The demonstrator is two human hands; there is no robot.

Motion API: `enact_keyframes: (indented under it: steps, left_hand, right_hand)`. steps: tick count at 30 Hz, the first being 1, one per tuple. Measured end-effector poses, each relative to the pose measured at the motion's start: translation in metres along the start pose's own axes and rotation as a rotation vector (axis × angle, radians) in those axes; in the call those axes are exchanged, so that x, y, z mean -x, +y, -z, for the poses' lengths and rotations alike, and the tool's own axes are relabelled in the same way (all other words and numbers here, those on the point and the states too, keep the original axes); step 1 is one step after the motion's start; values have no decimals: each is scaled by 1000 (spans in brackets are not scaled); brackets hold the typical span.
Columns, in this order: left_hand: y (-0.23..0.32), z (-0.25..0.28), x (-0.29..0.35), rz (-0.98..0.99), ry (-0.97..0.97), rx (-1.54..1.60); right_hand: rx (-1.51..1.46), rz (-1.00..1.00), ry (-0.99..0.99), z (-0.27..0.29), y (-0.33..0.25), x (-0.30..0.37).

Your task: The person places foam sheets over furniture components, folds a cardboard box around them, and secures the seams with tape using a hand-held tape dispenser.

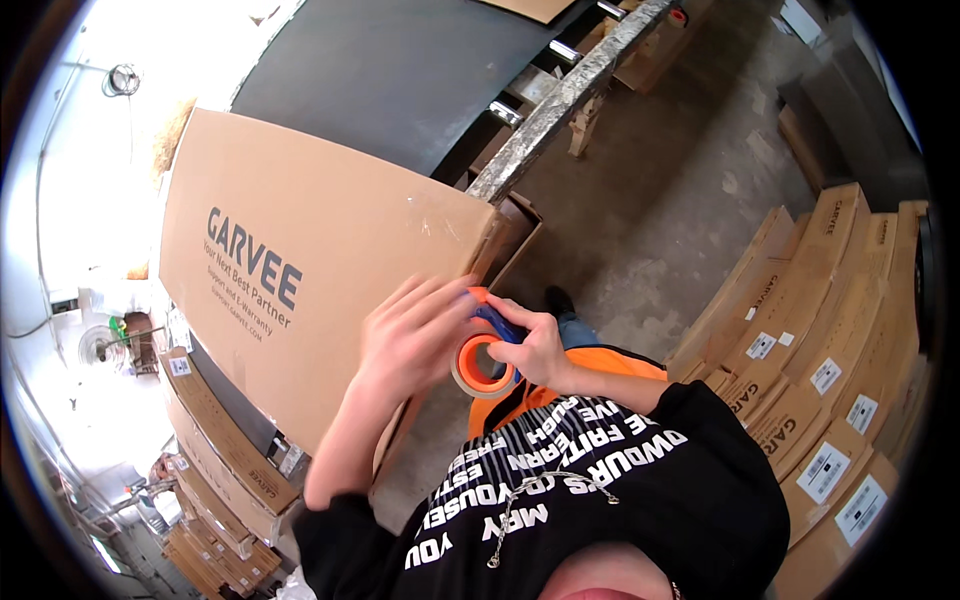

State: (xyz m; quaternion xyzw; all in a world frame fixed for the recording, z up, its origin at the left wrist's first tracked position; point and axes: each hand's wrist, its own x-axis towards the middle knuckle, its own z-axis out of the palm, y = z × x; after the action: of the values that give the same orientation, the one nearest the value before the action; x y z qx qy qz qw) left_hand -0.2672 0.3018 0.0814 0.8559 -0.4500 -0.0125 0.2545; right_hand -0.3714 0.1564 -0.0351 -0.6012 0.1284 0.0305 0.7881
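A large flat cardboard box (345, 200) with dark print lies on the bench in front of me, its near right corner close to my hands. My right hand (535, 348) is wrapped round a blue and orange tape dispenser (508, 325), which carries a roll of tape with an orange core (480, 366). My left hand (412, 335) is over the box's near edge, fingers stretched out and slightly blurred by motion. Its fingertips reach to the front of the dispenser; whether they touch it or a tape end, I cannot tell.
Beyond the box runs a black belt surface (370, 75) with a worn metal rail (570, 100) along its right. Stacked long cartons (810, 350) stand on the right, more cartons (215, 430) on the lower left. Concrete floor (650, 180) lies between the rail and the right stack.
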Motion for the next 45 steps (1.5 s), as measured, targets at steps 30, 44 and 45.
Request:
enact_keyframes:
  steps: [30,44,45]
  left_hand:
    - [-41,24,302,-777,-738,-541]
    - [-52,28,402,-933,-679,-423]
    - [-50,28,404,-893,-583,-409]
  right_hand:
    - [260,84,229,-322,153,326]
    - [834,17,259,-415,202,298]
    - [931,131,309,-409,209,303]
